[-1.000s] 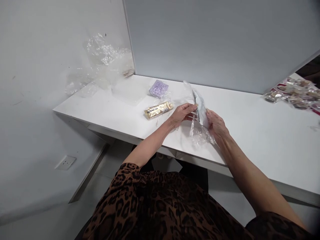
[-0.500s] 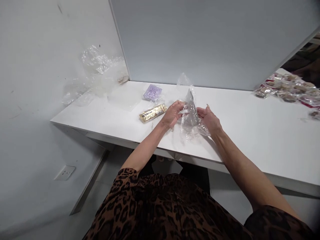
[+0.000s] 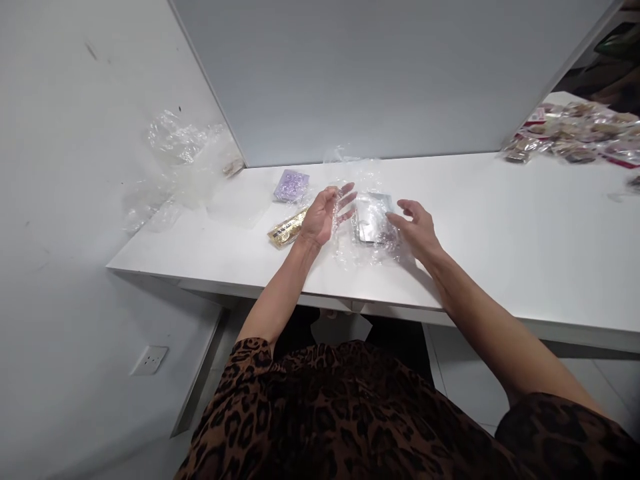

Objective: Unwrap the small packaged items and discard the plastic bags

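A flat silver packet [image 3: 374,219] lies in a clear, crinkled plastic bag [image 3: 345,250] on the white table. My left hand [image 3: 321,217] is at the bag's left side, its fingers spread against or beside the film. On the other side, my right hand [image 3: 417,230] is open, with the thumb and fingers apart and one fingertip at the packet's right edge. Partly behind my left wrist is a gold, shiny packet [image 3: 287,230] in clear wrap. A purple square packet [image 3: 291,185] sits farther back.
Crumpled clear plastic bags [image 3: 175,143] are piled in the left corner against the wall. Several wrapped items with red labels [image 3: 575,137] lie at the far right. A grey panel [image 3: 350,80] stands along the back edge of the white table [image 3: 500,247].
The silver packet has gone from standing edge-on between my hands to lying flat, face up. My hands have moved apart, and the view has shifted slightly.
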Motion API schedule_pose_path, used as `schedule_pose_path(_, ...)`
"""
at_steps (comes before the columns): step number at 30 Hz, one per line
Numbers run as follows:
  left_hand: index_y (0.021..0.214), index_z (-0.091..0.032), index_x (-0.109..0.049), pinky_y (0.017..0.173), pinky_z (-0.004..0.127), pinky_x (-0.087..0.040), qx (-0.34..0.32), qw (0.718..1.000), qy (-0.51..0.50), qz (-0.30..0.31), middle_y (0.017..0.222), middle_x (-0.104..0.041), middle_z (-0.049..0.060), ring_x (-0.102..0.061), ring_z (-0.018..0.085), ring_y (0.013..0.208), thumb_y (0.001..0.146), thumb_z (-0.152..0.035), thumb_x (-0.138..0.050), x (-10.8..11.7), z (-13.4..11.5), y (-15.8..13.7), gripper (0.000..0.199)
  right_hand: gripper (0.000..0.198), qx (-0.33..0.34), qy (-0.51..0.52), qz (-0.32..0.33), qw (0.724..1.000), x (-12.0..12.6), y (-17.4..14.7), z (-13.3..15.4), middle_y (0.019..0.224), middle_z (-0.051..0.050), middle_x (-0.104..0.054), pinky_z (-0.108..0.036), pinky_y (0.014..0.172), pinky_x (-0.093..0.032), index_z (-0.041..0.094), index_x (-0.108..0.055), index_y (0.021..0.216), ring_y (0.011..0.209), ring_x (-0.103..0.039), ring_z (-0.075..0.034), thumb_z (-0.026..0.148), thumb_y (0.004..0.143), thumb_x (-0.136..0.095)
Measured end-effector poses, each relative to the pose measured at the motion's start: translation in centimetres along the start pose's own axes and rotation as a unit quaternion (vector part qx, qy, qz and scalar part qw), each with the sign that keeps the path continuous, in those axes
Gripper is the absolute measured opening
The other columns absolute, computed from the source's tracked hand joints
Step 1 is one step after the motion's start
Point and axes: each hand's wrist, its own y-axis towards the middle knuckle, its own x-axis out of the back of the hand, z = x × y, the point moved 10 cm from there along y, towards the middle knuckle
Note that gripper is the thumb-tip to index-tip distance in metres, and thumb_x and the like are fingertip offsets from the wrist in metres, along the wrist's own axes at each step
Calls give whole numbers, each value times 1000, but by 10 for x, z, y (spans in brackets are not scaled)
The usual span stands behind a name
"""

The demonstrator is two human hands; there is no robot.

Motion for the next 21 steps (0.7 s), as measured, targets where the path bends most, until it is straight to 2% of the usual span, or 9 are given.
schedule_pose_path(2,91,-21,-62,119,56,-40,-3,1000,-8,-2,140,-71,3,-57,29,145,98,-31,-60,-4,-5,0,12,63,32,-41,1,999,0,-5,9,152,-14,-54,-60,112,-49,26,-65,129,138,-52,-38,61,79,-77)
schedule_pose_path(4,99,-21,-64,118,61,-40,-12,1000,-17,1,144,-68,4,-55,32,147,100,-33,-56,-12,-12,-1,14,68,45,-38,33,998,-8,-11,16,154,-15,-53,-62,115,-46,27,-63,134,141,-50,-39,69,82,-72)
schedule_pose_path(7,106,-20,-66,117,63,-42,-24,999,-23,11,147,-65,5,-53,35,149,104,-34,-52,-25,-21,-5,20,84,33,-8,91,995,-21,-18,21,162,-16,-46,-64,121,-39,28,-53,147,150,-41,-40,76,80,-73)
schedule_pose_path(10,108,-18,-67,115,64,-44,-26,999,-20,21,147,-65,6,-51,37,150,106,-34,-48,-34,-29,-9,24,100,9,34,154,988,-35,-23,20,169,-16,-37,-62,122,-39,31,-40,156,154,-37,-39,70,73,-82)
schedule_pose_path(12,107,-18,-67,115,64,-45,-27,999,-27,34,145,-66,6,-51,37,150,106,-33,-47,-36,-32,-13,25,102,-8,78,141,987,-34,-20,17,166,-17,-40,-59,119,-44,31,-38,155,150,-44,-37,66,71,-84)
schedule_pose_path(15,104,-19,-67,114,62,-48,-30,998,-43,43,139,-70,6,-55,36,147,104,-28,-48,-27,-35,-19,20,98,-17,107,73,991,-18,-16,11,154,-18,-52,-57,112,-51,30,-41,152,139,-56,-36,61,69,-84)
schedule_pose_path(21,102,-20,-68,113,62,-52,-28,996,-61,-50,132,-74,8,-60,37,142,98,-30,-58,19,-37,-33,15,81,56,15,38,998,9,-23,13,133,-15,-69,-50,95,-62,30,-49,150,112,-69,-31,67,82,-74)
